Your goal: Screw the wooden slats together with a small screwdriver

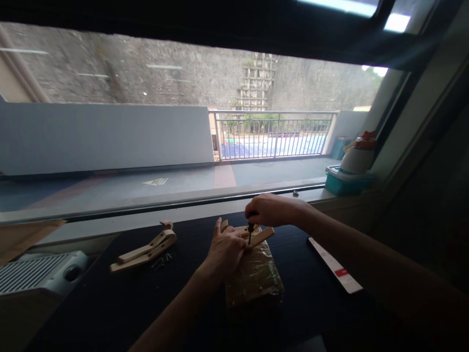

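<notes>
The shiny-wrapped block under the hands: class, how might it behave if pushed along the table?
The wrapped block would probably slide rather than roll, given its boxy shape. Its bright glints suggest a smooth, perhaps slippery surface. It seems fairly stiff, since no sag shows near the left hand.

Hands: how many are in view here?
2: the left hand touches wooden parts on the wrapped block; the right hand grips the screwdriver upright above them.
</notes>
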The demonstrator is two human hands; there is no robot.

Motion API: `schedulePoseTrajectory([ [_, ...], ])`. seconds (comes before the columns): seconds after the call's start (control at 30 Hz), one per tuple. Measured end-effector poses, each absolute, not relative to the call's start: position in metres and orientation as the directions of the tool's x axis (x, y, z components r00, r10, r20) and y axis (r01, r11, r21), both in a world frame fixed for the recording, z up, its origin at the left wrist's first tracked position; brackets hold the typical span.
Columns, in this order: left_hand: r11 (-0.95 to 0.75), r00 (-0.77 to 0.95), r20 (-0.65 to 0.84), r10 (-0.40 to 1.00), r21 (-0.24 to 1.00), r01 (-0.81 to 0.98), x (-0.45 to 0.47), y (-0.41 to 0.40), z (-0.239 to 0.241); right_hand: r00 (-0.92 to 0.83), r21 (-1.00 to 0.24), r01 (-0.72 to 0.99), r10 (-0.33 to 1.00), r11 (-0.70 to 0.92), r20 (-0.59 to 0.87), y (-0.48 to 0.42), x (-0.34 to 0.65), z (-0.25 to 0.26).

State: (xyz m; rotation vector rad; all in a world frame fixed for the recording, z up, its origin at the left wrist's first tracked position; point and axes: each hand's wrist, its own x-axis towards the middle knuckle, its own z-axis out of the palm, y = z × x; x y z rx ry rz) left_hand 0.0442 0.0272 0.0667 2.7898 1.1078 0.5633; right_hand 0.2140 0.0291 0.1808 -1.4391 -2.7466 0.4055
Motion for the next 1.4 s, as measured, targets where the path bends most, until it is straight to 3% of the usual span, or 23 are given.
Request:
schedulePoseTrajectory([
  [0.2,-0.717,0.641,0.321,0.697,0.315,0.622,0.036,0.032,0.061,-0.566,-0.256,0.805,0.822,0.536,-0.058,0.03,0.21,0.175],
  [0.4,-0.607,0.385,0.474,0.792,0.541,0.582,0.034,0.038,0.076,-0.555,-0.345,0.789,0.831,0.509,-0.043,0.029,0.217,0.174],
  [0.6,-0.483,0.315,0.382,0.869,0.795,0.367,0.063,0.033,0.087,-0.476,-0.49,0.731,0.869,0.475,0.131,0.021,0.241,0.177],
  [0.77,-0.524,0.316,0.423,0.849,0.751,0.402,0.065,0.037,0.083,-0.203,-0.55,0.758,0.928,0.351,0.312,0.012,0.271,0.132],
  [0.83,-0.562,0.352,0.441,0.825,0.707,0.43,0.059,0.04,0.083,-0.151,-0.622,0.73,0.954,0.286,0.26,0.007,0.275,0.099],
  [0.9,-0.583,0.362,0.46,0.811,0.681,0.443,0.055,0.041,0.084,-0.149,-0.72,0.641,0.964,0.265,0.222,0.003,0.273,0.067],
  [1.03,-0.627,0.301,0.551,0.779,0.654,0.424,0.056,0.043,0.089,-0.094,-0.851,0.412,0.944,0.326,0.316,0.002,0.254,0.029],
  [1.2,-0.602,0.193,0.574,0.796,0.72,0.344,0.063,0.043,0.089,-0.007,-0.888,0.368,0.956,0.277,0.295,0.006,0.245,0.019],
  [1.4,-0.588,0.215,0.548,0.809,0.77,0.248,0.064,0.038,0.09,0.006,-0.896,0.351,0.956,0.272,0.293,0.006,0.245,0.006],
])
